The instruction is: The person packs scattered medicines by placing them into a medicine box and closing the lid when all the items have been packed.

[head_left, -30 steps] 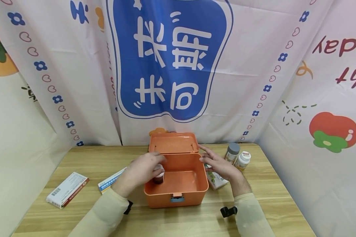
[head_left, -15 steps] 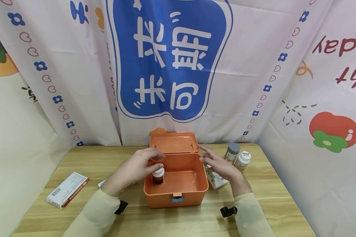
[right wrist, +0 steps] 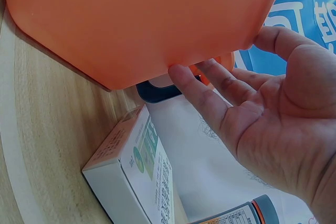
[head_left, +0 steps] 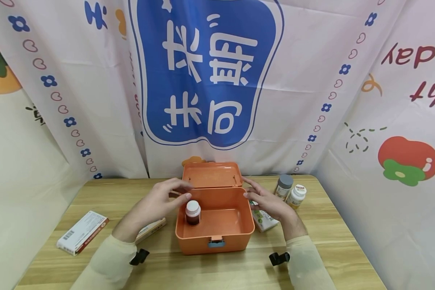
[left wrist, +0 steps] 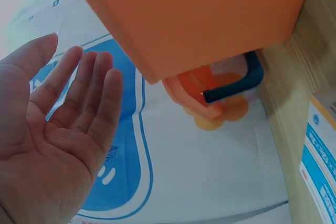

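Note:
An orange plastic storage box (head_left: pixel 222 243) stands with its lid (head_left: pixel 213 175) tipped back and a blue latch in front. Inside, at its left, a pill bottle (head_left: pixel 193 212) with a white cap and dark red lower part stands upright. My left hand (head_left: pixel 159 203) hovers empty by the box's back left corner; the left wrist view shows its palm and spread-out fingers. At the back right corner my right hand (head_left: pixel 272 203) holds the box, its thumb hooked over the rim and fingertips against the outer wall, as the right wrist view shows.
Right of the box lie a white and green carton (head_left: pixel 265 220), a grey-capped bottle (head_left: pixel 284 185) and a white bottle (head_left: pixel 297 195). To the left are a white and red carton (head_left: pixel 83 231) and another carton (head_left: pixel 151 229), partly covered by my left forearm. A printed curtain (head_left: pixel 301 60) hangs behind.
My left hand has let go of the pill bottle, leaving it standing in the box, and has drawn out over the left rim. The right hand has stayed at the corner.

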Demonstrator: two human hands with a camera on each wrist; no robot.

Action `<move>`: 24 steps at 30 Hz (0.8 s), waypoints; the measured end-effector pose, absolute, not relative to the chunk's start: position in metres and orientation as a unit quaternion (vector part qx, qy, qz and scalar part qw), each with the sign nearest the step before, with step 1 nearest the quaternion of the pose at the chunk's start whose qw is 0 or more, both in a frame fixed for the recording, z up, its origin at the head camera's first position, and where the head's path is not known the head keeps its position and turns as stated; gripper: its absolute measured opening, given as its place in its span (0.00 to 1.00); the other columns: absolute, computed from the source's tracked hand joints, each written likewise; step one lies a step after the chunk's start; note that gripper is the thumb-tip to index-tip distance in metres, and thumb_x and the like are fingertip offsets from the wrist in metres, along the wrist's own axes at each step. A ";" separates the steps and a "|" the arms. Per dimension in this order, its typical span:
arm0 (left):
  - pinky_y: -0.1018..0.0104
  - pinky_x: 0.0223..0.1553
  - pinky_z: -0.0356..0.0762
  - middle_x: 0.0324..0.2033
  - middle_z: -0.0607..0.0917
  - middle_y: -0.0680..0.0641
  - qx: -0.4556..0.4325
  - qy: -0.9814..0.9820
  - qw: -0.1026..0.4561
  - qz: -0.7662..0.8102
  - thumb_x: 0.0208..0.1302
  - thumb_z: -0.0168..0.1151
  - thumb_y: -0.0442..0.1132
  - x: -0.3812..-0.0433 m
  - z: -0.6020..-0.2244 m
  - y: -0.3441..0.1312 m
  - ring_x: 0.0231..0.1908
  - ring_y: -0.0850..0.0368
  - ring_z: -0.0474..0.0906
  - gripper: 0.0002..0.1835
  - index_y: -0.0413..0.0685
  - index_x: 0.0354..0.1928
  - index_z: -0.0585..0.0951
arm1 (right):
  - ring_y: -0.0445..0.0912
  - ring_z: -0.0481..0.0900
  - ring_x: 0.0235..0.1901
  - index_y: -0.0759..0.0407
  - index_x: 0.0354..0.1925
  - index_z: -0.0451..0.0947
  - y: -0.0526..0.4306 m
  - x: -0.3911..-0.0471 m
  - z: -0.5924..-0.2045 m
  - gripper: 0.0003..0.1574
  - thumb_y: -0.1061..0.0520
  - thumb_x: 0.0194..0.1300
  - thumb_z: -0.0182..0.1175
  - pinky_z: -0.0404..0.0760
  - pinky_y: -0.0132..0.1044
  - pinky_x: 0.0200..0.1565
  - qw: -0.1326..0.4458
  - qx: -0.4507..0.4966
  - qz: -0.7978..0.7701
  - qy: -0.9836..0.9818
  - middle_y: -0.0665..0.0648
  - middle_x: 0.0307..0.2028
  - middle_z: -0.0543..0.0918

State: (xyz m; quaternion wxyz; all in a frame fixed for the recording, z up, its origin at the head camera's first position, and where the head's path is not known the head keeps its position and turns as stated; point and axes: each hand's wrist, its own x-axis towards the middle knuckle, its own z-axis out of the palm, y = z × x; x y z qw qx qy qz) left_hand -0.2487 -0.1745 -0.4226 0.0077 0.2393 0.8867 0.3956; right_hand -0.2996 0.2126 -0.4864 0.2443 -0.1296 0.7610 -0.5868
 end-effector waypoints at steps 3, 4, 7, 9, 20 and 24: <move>0.51 0.60 0.86 0.57 0.88 0.53 0.235 0.885 0.005 0.401 0.76 0.64 0.55 -0.249 -0.425 -0.180 0.54 0.60 0.85 0.15 0.68 0.59 0.83 | 0.60 0.67 0.78 0.29 0.84 0.46 0.213 -0.300 -0.486 0.44 0.43 0.81 0.56 0.75 0.60 0.73 0.245 -0.130 -0.586 0.761 0.61 0.81 0.61; 0.52 0.59 0.86 0.57 0.88 0.52 0.233 0.885 0.003 0.403 0.76 0.64 0.54 -0.250 -0.426 -0.182 0.54 0.60 0.86 0.14 0.67 0.59 0.84 | 0.60 0.67 0.78 0.29 0.84 0.46 0.213 -0.300 -0.486 0.44 0.43 0.81 0.56 0.75 0.60 0.73 0.245 -0.131 -0.586 0.761 0.61 0.81 0.61; 0.57 0.57 0.87 0.57 0.88 0.52 0.230 0.887 -0.005 0.400 0.77 0.63 0.53 -0.249 -0.426 -0.188 0.54 0.60 0.86 0.14 0.65 0.60 0.84 | 0.60 0.68 0.77 0.30 0.84 0.46 0.213 -0.300 -0.486 0.44 0.43 0.81 0.56 0.75 0.60 0.73 0.246 -0.130 -0.588 0.760 0.61 0.81 0.61; 0.60 0.56 0.87 0.58 0.88 0.54 0.225 0.889 -0.007 0.399 0.77 0.63 0.53 -0.249 -0.426 -0.192 0.55 0.60 0.86 0.15 0.63 0.60 0.85 | 0.60 0.69 0.77 0.31 0.84 0.46 0.213 -0.300 -0.486 0.44 0.43 0.81 0.56 0.76 0.59 0.72 0.245 -0.131 -0.587 0.761 0.61 0.81 0.62; 0.60 0.56 0.87 0.57 0.87 0.57 0.194 0.902 -0.012 0.385 0.78 0.62 0.53 -0.247 -0.432 -0.213 0.55 0.58 0.86 0.13 0.67 0.59 0.84 | 0.60 0.68 0.77 0.30 0.84 0.46 0.213 -0.300 -0.487 0.44 0.43 0.81 0.56 0.75 0.60 0.73 0.243 -0.128 -0.586 0.763 0.61 0.80 0.62; 0.60 0.57 0.86 0.57 0.87 0.54 0.193 0.905 -0.009 0.380 0.78 0.60 0.55 -0.249 -0.438 -0.221 0.56 0.56 0.85 0.15 0.64 0.60 0.83 | 0.59 0.69 0.77 0.29 0.84 0.47 0.213 -0.299 -0.487 0.44 0.43 0.81 0.56 0.76 0.59 0.73 0.244 -0.127 -0.589 0.760 0.60 0.80 0.63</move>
